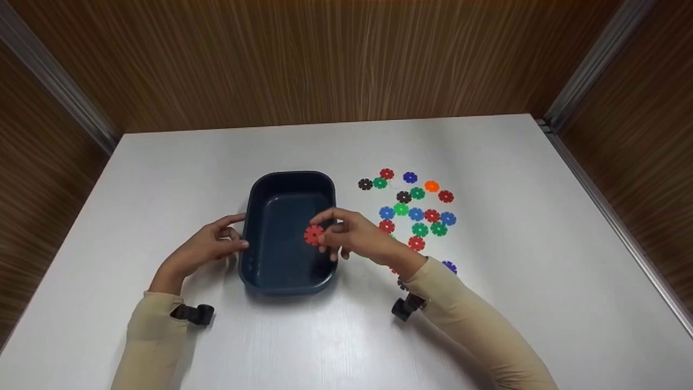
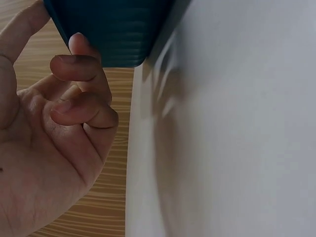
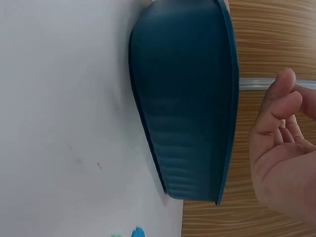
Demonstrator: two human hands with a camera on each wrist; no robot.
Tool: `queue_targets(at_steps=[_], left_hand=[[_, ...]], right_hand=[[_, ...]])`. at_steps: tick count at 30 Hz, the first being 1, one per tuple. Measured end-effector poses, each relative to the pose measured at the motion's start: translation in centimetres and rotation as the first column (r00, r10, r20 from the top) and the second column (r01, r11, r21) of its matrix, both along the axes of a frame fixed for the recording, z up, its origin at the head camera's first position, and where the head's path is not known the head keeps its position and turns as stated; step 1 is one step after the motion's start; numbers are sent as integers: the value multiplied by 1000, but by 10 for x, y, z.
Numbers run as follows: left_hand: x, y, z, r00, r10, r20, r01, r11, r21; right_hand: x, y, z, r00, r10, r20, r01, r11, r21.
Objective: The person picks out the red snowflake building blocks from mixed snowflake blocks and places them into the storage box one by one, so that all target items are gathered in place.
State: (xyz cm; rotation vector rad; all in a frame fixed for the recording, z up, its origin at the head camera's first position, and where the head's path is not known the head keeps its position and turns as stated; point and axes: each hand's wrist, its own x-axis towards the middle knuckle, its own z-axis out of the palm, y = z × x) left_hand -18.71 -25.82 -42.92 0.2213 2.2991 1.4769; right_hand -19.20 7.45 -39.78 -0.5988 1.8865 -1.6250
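Observation:
My right hand [image 1: 360, 235] is over the right side of a dark blue tub [image 1: 287, 291]. Between thumb and fingers it pinches a red notched disc [image 1: 312, 235], a snowflake-shaped plastic piece. In the right wrist view this hand [image 3: 286, 148] shows above the tub's rim, and the disc is hidden. At the tub's left wall, my left hand [image 1: 203, 249] rests thumb and index fingertips against the outside by the rim. The left wrist view shows the left hand's [image 2: 59, 128] other fingers loosely bent, holding nothing.
Many notched discs lie spread on the white table [image 1: 514, 216] right of the tub, among them an orange disc [image 1: 431, 186], a black disc [image 1: 365, 184] and a light green disc [image 1: 400, 209]. My right forearm covers some. Wood-grain panels [image 1: 335, 65] enclose the table's back and sides.

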Motion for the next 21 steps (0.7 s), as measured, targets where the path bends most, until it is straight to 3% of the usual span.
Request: queue_targets(at_steps=[5, 13, 21], left_hand=[[0, -1, 1, 1000, -5, -8, 5, 1000, -16], [1, -2, 2, 1000, -9, -5, 8, 999, -39], [-1, -2, 2, 1000, -11, -4, 11, 998, -61]], right_hand=[[0, -1, -4, 998, 55, -7, -55, 998, 30], [-3, 23, -4, 1000, -18, -6, 19, 994, 103], [-6, 57, -8, 999, -22, -30, 27, 977, 210]])
